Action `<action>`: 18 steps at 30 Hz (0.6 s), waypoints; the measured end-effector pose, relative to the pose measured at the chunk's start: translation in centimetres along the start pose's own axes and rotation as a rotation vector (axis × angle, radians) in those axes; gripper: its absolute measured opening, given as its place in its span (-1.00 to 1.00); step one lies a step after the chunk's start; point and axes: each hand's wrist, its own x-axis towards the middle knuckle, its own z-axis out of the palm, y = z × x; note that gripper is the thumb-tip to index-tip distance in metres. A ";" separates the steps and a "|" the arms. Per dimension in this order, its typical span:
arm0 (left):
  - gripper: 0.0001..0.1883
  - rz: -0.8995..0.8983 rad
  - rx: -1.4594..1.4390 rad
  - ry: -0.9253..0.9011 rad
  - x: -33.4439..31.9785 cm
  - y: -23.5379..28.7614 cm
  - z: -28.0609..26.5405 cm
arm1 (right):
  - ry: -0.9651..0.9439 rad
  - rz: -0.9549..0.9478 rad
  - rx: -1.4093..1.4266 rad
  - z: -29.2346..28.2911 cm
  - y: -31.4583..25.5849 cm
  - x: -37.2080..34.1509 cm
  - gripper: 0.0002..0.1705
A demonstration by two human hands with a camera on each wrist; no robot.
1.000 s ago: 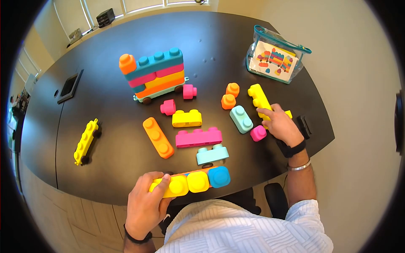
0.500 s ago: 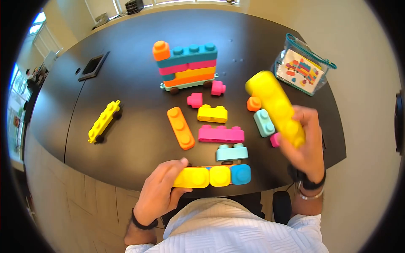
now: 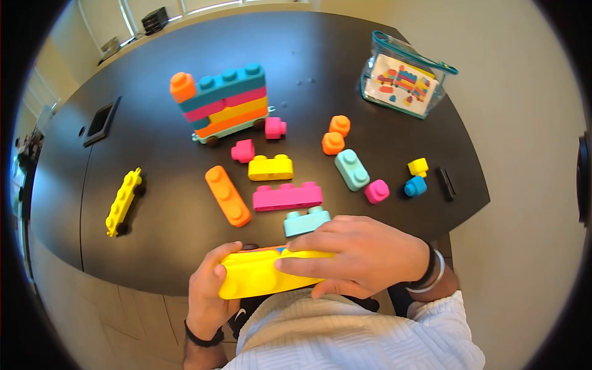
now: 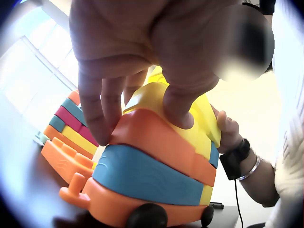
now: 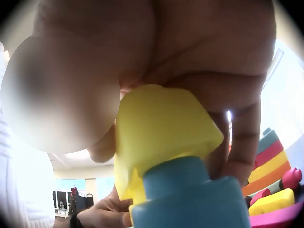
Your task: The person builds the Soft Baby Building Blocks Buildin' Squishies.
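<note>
Near the table's front edge, my left hand (image 3: 208,296) grips the end of a toy block wagon (image 4: 147,178), fingers on one side and thumb on the other. The wagon has an orange base with black wheels, then blue, orange and yellow layers. My right hand (image 3: 370,262) holds a long yellow block (image 3: 256,280) over its top, fingers along one side and thumb on the other. In the right wrist view, the yellow block's end (image 5: 166,123) sits tilted above the stud of a blue block (image 5: 190,204). The head view hides most of the wagon beneath the yellow block.
Ahead stands a taller block wagon (image 3: 228,108); a yellow wheeled base (image 3: 124,200) is at left. Loose blocks lie between, including orange (image 3: 227,196), pink (image 3: 287,196) and pale blue (image 3: 306,222) ones. A clear bag (image 3: 404,80) stands at the back right.
My right hand has picked up the long yellow block from the table's right side and brought it onto the wagon's top. My left hand has kept hold of the wagon.
</note>
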 end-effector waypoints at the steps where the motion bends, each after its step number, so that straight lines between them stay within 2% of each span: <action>1: -0.09 0.084 -0.043 0.073 -0.2 -0.7 0.5 | -0.012 0.040 -0.031 0.1 -0.1 0.1 -0.29; 3: -0.16 0.071 -0.043 0.105 -0.2 -0.8 0.7 | -0.024 0.083 -0.062 0.3 -0.4 0.2 -0.31; 5: -0.23 0.051 -0.033 0.142 0.4 0.0 0.3 | -0.034 0.130 -0.248 0.9 -1.2 0.2 -0.25; 6: -0.27 0.061 -0.064 0.139 1.0 0.8 -0.2 | -0.033 0.130 -0.247 1.0 -1.6 0.0 -0.25; 8: -0.29 0.065 -0.095 0.134 1.0 0.9 -0.6 | 0.093 0.149 -0.466 1.2 -2.2 -0.2 -0.21; 12: -0.32 0.024 -0.071 0.087 0.8 0.1 -1.1 | 0.127 0.167 -0.439 1.9 -1.2 -0.3 -0.18; 14: -0.34 0.002 -0.061 0.083 1.2 0.2 -1.3 | 0.221 0.131 -0.358 2.1 -0.3 -0.8 -0.14; 18: -0.35 -0.028 -0.090 0.041 1.2 0.0 -1.0 | 0.168 0.162 -0.247 2.9 0.5 -1.2 -0.12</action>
